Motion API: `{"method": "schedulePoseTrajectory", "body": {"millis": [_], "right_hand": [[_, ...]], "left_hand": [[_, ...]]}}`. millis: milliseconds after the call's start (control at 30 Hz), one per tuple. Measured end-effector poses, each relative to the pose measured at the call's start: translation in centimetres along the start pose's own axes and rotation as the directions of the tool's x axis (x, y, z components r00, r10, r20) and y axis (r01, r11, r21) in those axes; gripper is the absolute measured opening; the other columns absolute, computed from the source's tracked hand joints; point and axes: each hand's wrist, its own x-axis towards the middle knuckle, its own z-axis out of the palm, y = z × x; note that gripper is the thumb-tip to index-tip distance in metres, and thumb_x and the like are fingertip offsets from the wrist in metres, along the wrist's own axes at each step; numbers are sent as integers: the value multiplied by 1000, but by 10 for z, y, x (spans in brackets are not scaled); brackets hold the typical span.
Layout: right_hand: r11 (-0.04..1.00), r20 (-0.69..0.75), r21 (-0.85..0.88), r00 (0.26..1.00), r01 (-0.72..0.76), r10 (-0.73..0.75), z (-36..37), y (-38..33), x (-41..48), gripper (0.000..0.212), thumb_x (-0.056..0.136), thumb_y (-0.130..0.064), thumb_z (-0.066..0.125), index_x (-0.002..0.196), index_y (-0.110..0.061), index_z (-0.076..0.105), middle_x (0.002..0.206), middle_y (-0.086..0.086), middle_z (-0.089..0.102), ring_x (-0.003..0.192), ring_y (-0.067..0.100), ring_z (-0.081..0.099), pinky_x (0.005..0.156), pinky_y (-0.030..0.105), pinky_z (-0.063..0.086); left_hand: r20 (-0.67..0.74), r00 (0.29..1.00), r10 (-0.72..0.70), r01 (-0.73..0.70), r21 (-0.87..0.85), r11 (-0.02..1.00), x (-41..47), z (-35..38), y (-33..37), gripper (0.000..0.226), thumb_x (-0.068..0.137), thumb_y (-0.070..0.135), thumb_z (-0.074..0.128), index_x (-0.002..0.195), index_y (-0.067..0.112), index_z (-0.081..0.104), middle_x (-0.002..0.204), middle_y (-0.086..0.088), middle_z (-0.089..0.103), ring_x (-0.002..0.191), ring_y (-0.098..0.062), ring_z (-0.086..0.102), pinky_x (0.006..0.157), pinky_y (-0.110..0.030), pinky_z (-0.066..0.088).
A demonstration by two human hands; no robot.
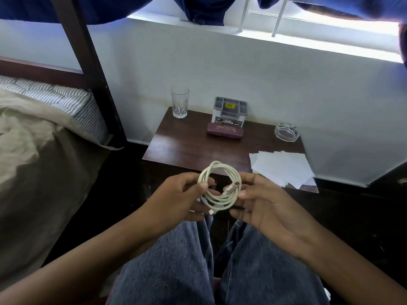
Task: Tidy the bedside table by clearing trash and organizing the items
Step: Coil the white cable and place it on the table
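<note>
A white charging cable [220, 170] is wound into a coil and held in the air just in front of the dark wooden bedside table [189, 148]. My left hand [182, 199] pinches the coil's left side between thumb and fingers. My right hand [262, 203] holds the right side, where a plug end [233, 186] sticks up by my thumb. A second plug hangs at the coil's bottom. On the table stand a clear glass [180, 102], a grey organizer box [230, 111], a maroon glasses case [225, 130], a glass ashtray [286, 131] and several white papers [284, 168].
A bed [44, 137] with a beige cover and striped pillow lies to the left, with a dark bedpost [88, 51] beside the table. A white wall and window sill rise behind it. My knees in blue jeans [182, 260] are below my hands.
</note>
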Motion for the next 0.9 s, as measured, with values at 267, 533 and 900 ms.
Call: {"method": "schedulePoseTrajectory", "body": {"millis": [267,533,900], "right_hand": [[979,-117,-176,985,101,-123,1,4,-2,25,79,11,60,102,1,62,83,12,70,70,20,67,57,24,56],[978,-273,-155,945,140,-179,-16,-11,8,19,81,10,57,95,-1,61,75,10,69,67,20,66,62,28,58],[977,-493,0,850,213,-186,-84,-63,83,25,79,11,57,104,7,57,79,19,61,63,27,59,50,26,54]], "left_hand": [[12,1000,13,-13,5,1000,2,-3,2,28,100,16,37,103,31,60,97,-1,74,80,-17,72,70,-25,56],[55,998,-9,4,101,995,17,-3,10,25,97,20,45,117,26,57,107,4,70,93,-15,69,74,-26,54],[76,997,-34,24,118,993,159,40,34,21,92,1,39,100,9,57,87,-4,65,67,-16,60,62,-24,49]]}}
